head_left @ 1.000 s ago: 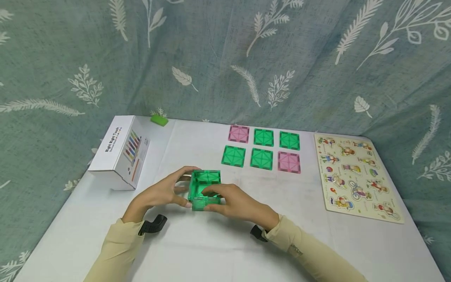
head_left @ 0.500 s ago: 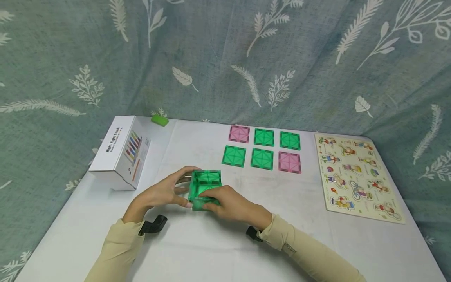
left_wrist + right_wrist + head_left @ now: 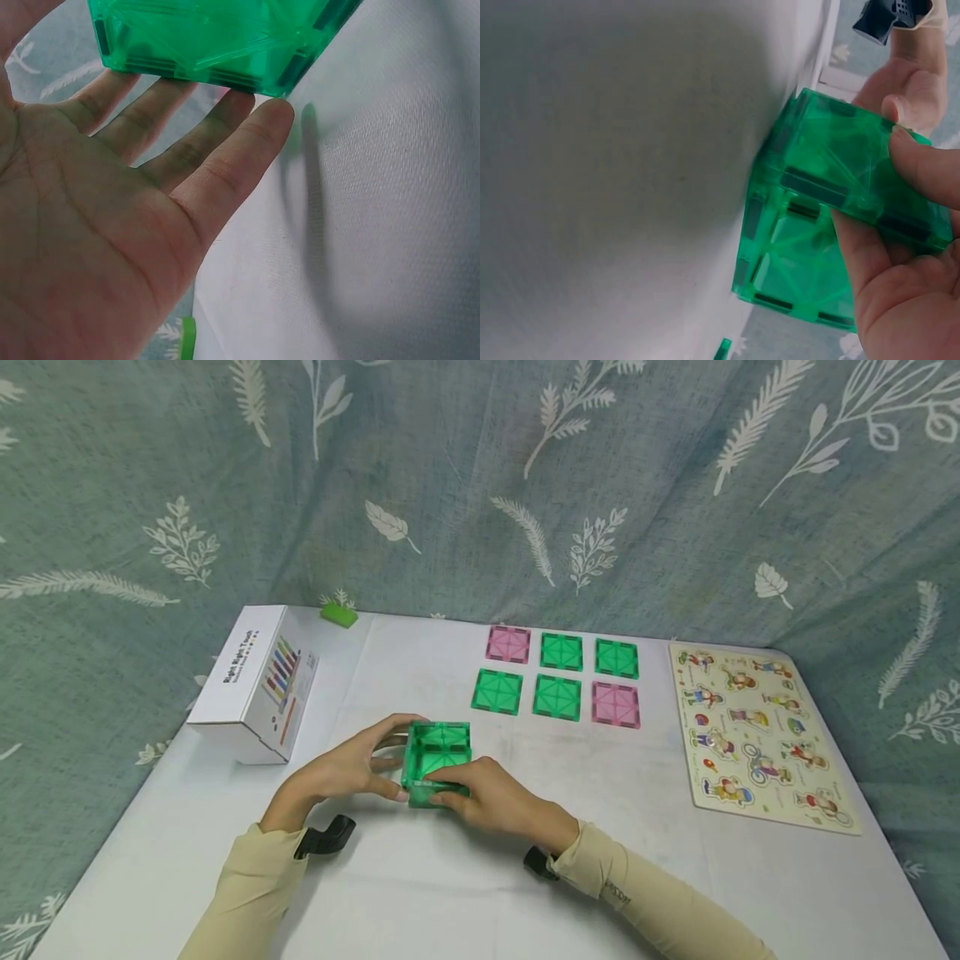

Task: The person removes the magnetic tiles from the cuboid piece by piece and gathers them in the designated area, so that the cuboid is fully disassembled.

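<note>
An open-topped box of green see-through magnetic tiles (image 3: 442, 737) stands on the white table in the head view. My left hand (image 3: 341, 768) holds it from the left, thumb by the front corner and index finger by the back one. In the left wrist view, several fingertips of that hand (image 3: 127, 195) meet the edge of a green tile (image 3: 195, 37). My right hand (image 3: 491, 797) pinches the front tile (image 3: 840, 150), thumb on its outer face and fingers inside the box. Part of the front tile is hidden by this hand.
Behind the box lie flat green tiles (image 3: 557, 697) and pink tiles (image 3: 616, 704) in two rows. A white carton (image 3: 255, 685) stands at left, with a small green block (image 3: 340, 615) beyond it. To the right lies a picture puzzle board (image 3: 761, 739). A patterned curtain (image 3: 450, 485) hangs behind.
My right hand has shifted slightly left and its fingers have closed in on the front tile. The left hand and the box have stayed in place.
</note>
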A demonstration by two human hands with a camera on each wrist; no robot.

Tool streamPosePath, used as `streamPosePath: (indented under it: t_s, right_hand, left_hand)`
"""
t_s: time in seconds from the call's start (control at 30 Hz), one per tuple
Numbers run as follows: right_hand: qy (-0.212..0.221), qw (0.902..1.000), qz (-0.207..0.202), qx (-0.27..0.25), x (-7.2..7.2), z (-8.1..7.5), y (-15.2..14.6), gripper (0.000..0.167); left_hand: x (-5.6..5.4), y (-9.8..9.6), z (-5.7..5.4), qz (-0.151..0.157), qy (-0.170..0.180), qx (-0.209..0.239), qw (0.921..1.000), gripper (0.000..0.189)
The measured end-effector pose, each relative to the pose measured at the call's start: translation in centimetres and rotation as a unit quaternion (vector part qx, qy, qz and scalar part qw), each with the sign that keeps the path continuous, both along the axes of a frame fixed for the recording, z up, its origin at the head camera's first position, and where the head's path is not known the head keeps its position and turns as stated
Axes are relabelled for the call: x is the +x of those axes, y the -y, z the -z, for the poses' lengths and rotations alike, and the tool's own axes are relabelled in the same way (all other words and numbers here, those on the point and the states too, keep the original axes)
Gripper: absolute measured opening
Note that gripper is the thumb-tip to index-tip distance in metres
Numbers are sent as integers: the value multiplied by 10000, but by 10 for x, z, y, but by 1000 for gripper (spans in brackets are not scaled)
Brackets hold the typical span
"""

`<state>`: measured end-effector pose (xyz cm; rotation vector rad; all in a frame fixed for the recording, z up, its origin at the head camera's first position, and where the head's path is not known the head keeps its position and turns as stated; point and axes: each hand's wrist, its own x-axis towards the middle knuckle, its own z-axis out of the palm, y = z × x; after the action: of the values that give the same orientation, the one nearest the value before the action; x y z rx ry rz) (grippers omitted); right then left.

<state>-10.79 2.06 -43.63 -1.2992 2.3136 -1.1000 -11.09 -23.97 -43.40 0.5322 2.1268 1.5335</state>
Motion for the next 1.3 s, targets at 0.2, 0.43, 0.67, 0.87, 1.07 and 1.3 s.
streamPosePath:
  t_s: [0.2,0.43,0.67,0.87,1.07,1.3]
  right_hand:
    - [-21,9999,118,-55,2,4,0,28]
    - [-11,9997,154,-178,4,4,-1,29]
    - [45,9996,211,-207,6,5,-1,29]
    - [55,9995,246,-196,8,6,-2,29]
    - [368,9991,93,-192,11,6,-4,29]
    - [680,9976,-109,-83,17,6,-5,31]
  left_hand:
    - [0,0,2,7,18,33,10000,98]
    - [0,1,2,20,16,59,10000,99]
    - [1,1,2,-22,65,20,10000,100]
    - [1,1,2,-35,75,36,10000,100]
    - [2,1,2,-26,108,99,9999,100]
    - [2,1,2,-89,34,34,9999,99]
